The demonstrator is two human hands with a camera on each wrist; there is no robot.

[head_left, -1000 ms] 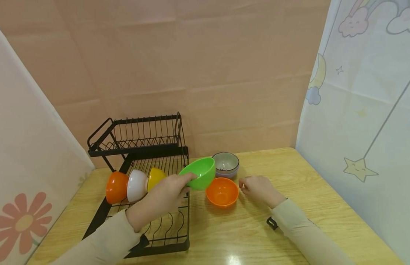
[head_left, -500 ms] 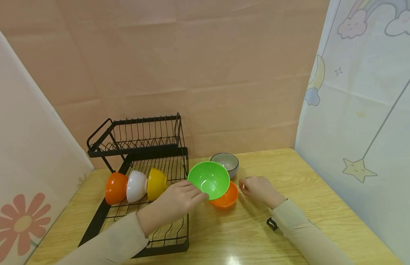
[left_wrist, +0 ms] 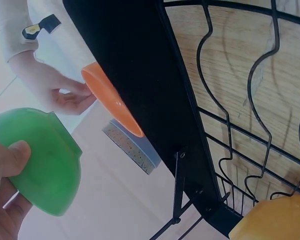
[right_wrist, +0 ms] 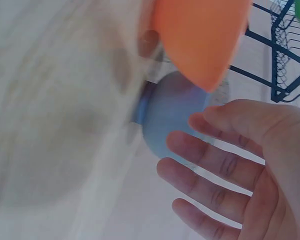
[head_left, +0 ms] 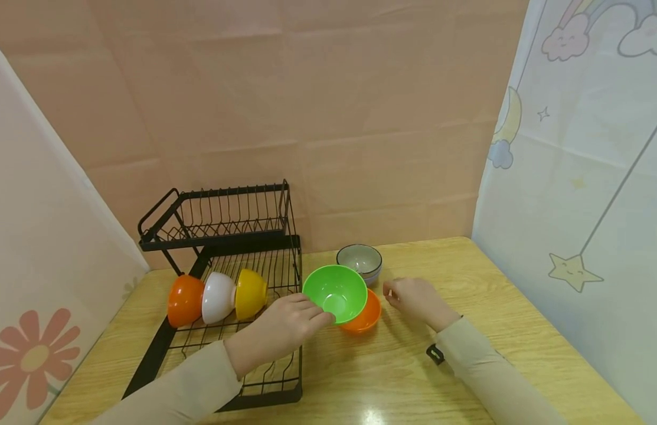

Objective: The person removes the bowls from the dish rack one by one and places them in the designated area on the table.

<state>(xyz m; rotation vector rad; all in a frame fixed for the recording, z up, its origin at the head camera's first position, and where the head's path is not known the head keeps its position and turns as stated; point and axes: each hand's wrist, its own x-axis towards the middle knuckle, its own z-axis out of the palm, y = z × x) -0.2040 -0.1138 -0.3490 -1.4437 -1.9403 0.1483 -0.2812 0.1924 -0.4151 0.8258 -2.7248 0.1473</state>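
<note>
My left hand pinches a green bowl by its near rim, with the mouth tipped toward the head camera. In the left wrist view the thumb lies on the green bowl's outer side. Behind and below it, partly covered in the head view, an orange bowl stands upright on the table. My right hand is just right of that bowl, fingers loosely curved and holding nothing; the right wrist view shows them spread apart. Past the orange bowl stand stacked bowls, the top one grey with a dark rim.
A black two-tier dish rack takes up the left side. On its lower level an orange bowl, a white bowl and a yellow bowl stand on edge in a row. Patterned cloth walls enclose the wooden table.
My left hand has brought the green bowl from beside the rack slightly right and down, turning its mouth toward the camera, over part of the orange bowl. My right hand has barely moved.
</note>
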